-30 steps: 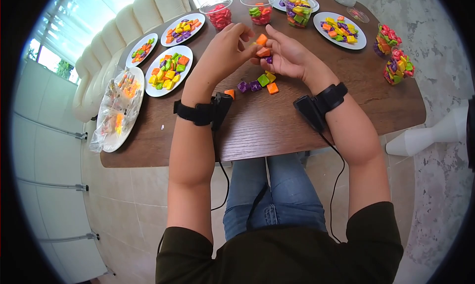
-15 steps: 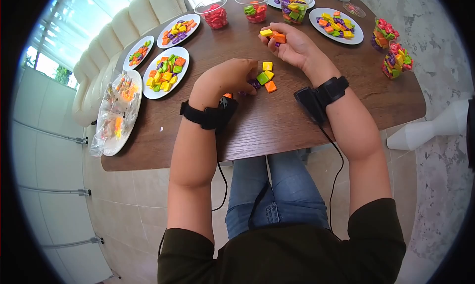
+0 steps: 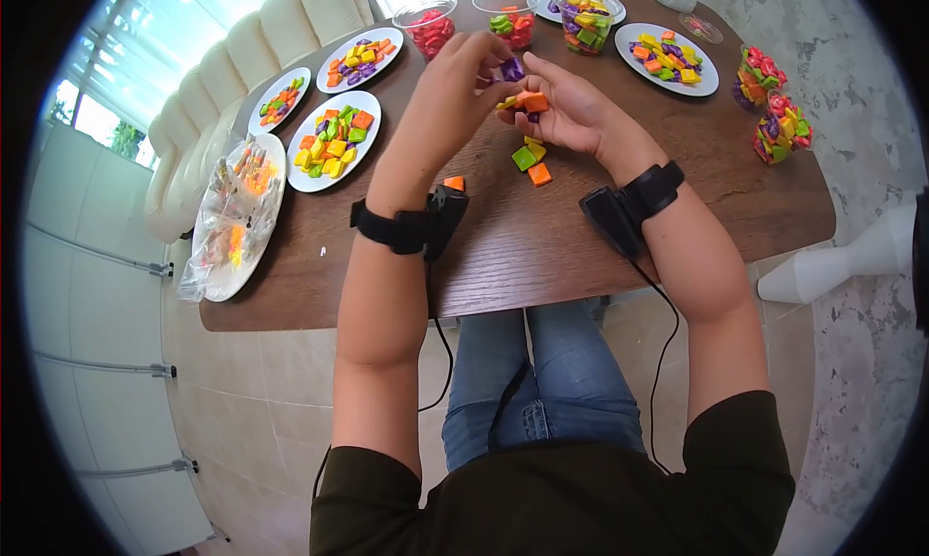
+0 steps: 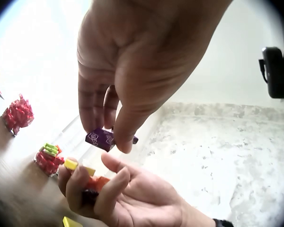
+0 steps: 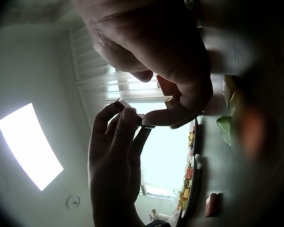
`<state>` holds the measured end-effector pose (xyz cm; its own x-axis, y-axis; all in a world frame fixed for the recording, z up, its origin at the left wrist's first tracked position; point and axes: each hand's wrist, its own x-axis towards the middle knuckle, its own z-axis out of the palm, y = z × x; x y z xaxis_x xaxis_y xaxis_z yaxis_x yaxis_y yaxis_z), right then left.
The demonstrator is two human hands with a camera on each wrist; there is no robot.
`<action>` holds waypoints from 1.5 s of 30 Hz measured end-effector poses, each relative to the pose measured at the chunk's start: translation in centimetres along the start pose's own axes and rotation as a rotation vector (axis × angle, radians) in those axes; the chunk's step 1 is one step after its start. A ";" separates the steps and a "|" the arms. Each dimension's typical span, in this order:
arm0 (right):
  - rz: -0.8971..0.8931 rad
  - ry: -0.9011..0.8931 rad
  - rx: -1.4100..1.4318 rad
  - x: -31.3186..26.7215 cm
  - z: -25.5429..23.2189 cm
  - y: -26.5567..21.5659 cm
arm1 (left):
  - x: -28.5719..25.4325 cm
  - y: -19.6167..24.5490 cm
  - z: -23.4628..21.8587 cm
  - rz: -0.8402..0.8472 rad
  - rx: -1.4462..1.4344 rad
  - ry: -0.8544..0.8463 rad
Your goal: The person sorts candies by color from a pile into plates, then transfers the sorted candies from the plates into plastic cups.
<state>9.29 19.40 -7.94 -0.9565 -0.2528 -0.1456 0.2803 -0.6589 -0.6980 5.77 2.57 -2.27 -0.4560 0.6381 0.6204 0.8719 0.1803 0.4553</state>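
Between thumb and fingers, my left hand (image 3: 455, 96) pinches a purple wrapped candy (image 4: 100, 138), held just above the right hand. My right hand (image 3: 573, 111), palm up with fingers curled, holds several candies: an orange one (image 3: 531, 101), a yellow one (image 4: 71, 164) and a dark purple one partly hidden by the fingers. Below the hands on the table lie a green candy (image 3: 524, 159), an orange candy (image 3: 540, 174) and yellow beside them. Another orange candy (image 3: 454, 183) lies near the left wrist strap.
White plates of mixed candies stand at the left (image 3: 368, 159) and back right (image 3: 711, 80). Clear tubs (image 3: 588, 35) line the back edge, one of red candies (image 3: 429, 33) among them. Two filled cups (image 3: 780, 135) stand at the right; a long plate (image 3: 221, 283) bears plastic bags.
My left hand picked up purple candy from the table and rose to the right hand, which moved slightly nearer my body. The purple candies beside the green one are gone from the table.
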 end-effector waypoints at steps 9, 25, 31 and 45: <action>-0.066 0.044 0.136 -0.3 -0.1 -1.0 | -1.3 -0.8 -1.9 -0.153 0.218 -0.216; -0.082 0.224 0.021 -0.6 0.2 -1.1 | -2.9 -2.4 -1.6 -0.319 0.197 -0.650; 0.016 0.141 -0.086 -0.6 0.6 -0.5 | -1.4 -0.9 -1.0 -0.113 0.021 -0.016; -0.173 0.186 -0.291 -0.8 1.1 -3.1 | -3.2 -2.7 -0.7 -0.242 0.181 -0.239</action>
<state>9.26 20.87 -4.95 -0.9934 -0.0056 -0.1144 0.1049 -0.4454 -0.8892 4.78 -0.49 -5.00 -0.6169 0.7133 0.3325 0.7710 0.4630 0.4372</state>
